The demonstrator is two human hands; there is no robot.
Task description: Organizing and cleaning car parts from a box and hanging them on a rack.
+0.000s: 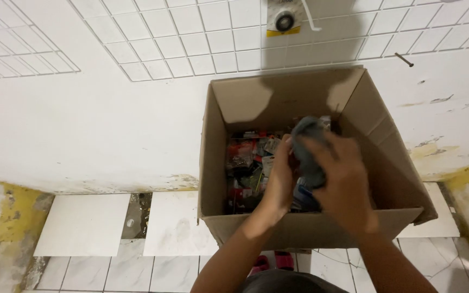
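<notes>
An open brown cardboard box [245, 103] stands on the floor against a white wall, holding several small packets and hardware bits in red, black and grey [248, 163]. Both of my hands are inside it. My right hand [343, 182] grips a grey, cloth-like object [306, 142] over the box's middle. My left hand [280, 182] is right beside it, fingers curled against the same grey object from the left. The object's lower part is hidden behind my hands.
White wall tiles [191, 38] cover the upper wall, with a round fitting [284, 20] above the box and a nail [404, 59] at the right. Loose white floor tiles [85, 225] lie left of the box. Pink footwear [272, 261] shows below.
</notes>
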